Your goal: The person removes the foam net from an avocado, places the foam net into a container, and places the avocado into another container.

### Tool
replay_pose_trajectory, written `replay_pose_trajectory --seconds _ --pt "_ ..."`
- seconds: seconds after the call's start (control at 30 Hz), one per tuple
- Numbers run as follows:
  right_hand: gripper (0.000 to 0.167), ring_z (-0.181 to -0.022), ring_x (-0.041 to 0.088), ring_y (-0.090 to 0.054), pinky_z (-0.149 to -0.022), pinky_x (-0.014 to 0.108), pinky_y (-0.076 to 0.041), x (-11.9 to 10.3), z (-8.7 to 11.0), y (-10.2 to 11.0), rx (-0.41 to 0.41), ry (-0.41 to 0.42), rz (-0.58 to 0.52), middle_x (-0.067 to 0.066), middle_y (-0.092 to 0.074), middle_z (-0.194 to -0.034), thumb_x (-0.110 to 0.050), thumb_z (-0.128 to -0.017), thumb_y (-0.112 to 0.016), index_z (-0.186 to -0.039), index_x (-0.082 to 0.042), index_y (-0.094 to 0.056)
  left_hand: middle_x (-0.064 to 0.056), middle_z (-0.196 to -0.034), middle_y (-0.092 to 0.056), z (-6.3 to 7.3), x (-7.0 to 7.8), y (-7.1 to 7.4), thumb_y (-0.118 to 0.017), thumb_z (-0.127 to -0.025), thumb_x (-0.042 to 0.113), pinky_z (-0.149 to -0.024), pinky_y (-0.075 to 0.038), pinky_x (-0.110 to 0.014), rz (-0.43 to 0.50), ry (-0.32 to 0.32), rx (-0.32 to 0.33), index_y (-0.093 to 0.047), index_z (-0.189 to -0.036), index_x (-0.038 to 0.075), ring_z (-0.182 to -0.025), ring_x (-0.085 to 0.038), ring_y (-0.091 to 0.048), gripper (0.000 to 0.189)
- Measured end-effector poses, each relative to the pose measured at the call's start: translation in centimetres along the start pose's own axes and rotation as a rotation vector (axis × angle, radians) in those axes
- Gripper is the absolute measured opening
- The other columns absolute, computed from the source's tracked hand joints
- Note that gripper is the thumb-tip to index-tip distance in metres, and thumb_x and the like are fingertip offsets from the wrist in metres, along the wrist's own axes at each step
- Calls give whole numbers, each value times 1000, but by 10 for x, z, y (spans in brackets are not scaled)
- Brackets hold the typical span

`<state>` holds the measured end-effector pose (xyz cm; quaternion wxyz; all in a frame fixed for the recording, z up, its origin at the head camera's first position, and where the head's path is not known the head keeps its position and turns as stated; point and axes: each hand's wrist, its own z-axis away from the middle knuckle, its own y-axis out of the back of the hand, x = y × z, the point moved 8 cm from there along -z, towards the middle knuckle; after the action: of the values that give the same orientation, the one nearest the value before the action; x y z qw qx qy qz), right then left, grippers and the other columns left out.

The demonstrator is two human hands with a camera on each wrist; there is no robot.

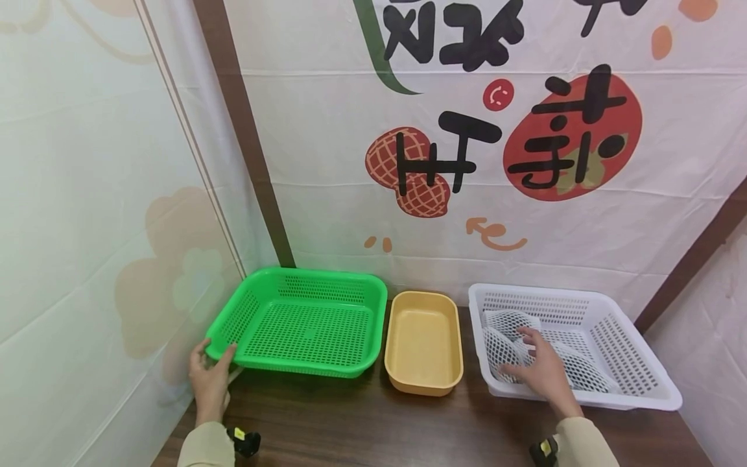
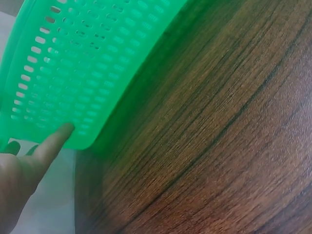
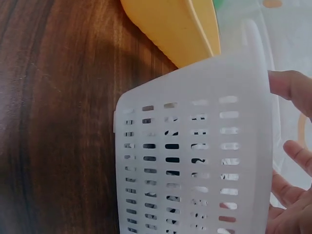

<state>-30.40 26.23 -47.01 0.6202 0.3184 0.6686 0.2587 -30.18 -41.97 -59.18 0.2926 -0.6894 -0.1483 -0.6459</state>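
Observation:
My left hand is at the near left corner of a green plastic basket. Its thumb lies against the perforated outer wall, and its other fingers reach round the corner, partly hidden. Over the near left part of a white plastic basket hovers my right hand, fingers spread and nothing held. Below it lie several white foam net sleeves, partly covered by the hand. In the right wrist view its fingers show beyond the white basket's rim.
Between both baskets stands a yellow-orange tray with nothing in it. All three rest on a dark wood-grain table. A printed cloth hangs right behind them, and a pale curtain borders the left.

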Motion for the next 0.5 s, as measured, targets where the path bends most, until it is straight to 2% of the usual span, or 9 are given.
replay_pose_trajectory --seconds 0.1,0.23,0.5 --pt "96 -114 53 -49 -88 60 -46 2 -4 -1 -22 -22 -6 36 -45 -131 -33 -66 -90 -140 1 -39 -12 -154 -20 6 7 -6 -78 -84 25 -76 -58 -40 24 21 -1 -32 -148 28 -111 -20 -51 79" --pt "96 -112 53 -50 -88 61 -46 5 -7 -3 -42 -38 -1 36 -45 -130 -28 -65 -90 -140 2 -39 -11 -156 -14 30 33 -21 -72 -89 19 -88 -51 -46 31 75 -2 -24 -152 24 -110 -18 -50 79" --pt "92 -103 46 -54 -83 58 -48 8 -12 -9 -62 -12 30 34 -50 -125 -25 -60 -92 -136 0 -45 -13 -147 -25 32 36 -20 -73 -87 16 -81 -56 -40 83 65 13 -26 -150 22 -107 -16 -51 79"
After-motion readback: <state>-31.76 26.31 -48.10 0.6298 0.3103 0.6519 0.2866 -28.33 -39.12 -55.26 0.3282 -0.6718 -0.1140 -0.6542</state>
